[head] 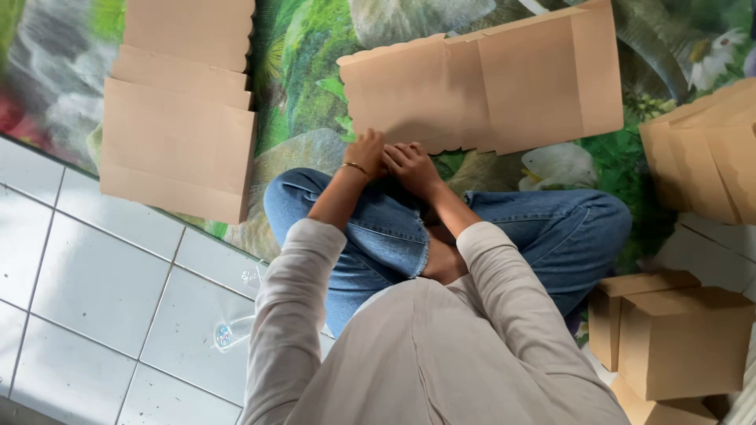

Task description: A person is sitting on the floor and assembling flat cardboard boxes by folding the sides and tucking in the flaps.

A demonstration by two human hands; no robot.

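Head view shows your left hand (367,153) and right hand (411,165) side by side at the near edge of the flat carton (480,90). It lies just ahead of your fingers on the mat (303,94), long axis running left to right, most of it stretching off to your right. Both hands touch its scalloped edge; whether either pinches the card, I cannot tell. Your wrists bend down over your crossed knees (394,228), elbows tucked in. Folded boxes (677,334) sit at your right.
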